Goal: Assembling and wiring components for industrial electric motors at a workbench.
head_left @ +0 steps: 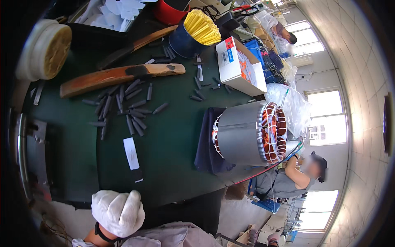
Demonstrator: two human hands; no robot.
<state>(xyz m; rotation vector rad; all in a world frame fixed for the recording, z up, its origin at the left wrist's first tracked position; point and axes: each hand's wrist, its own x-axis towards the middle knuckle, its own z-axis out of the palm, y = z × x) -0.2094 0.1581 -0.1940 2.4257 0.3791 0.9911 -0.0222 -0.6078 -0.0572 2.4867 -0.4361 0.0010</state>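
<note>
My left hand (118,212), in a white knitted glove, is curled into a fist at the near left edge of the green table. Whatever it may hold is hidden inside the fingers. Closest to it on the tabletop lies a white strip (131,153) with a dark piece at its near end. My right hand is out of view. To the right, a grey cylindrical motor stator (240,133) lies on its side on a dark blue cloth (203,142). Its orange-brown copper windings (271,131) are laced with white cord.
Several dark sleeves (138,112) lie scattered beside a curved wooden bar (123,77). Farther back stand a blue container of yellow tubes (201,26) and an open white box (233,61). A white tub (35,49) is at far left. One person (288,181) sits beyond the stator.
</note>
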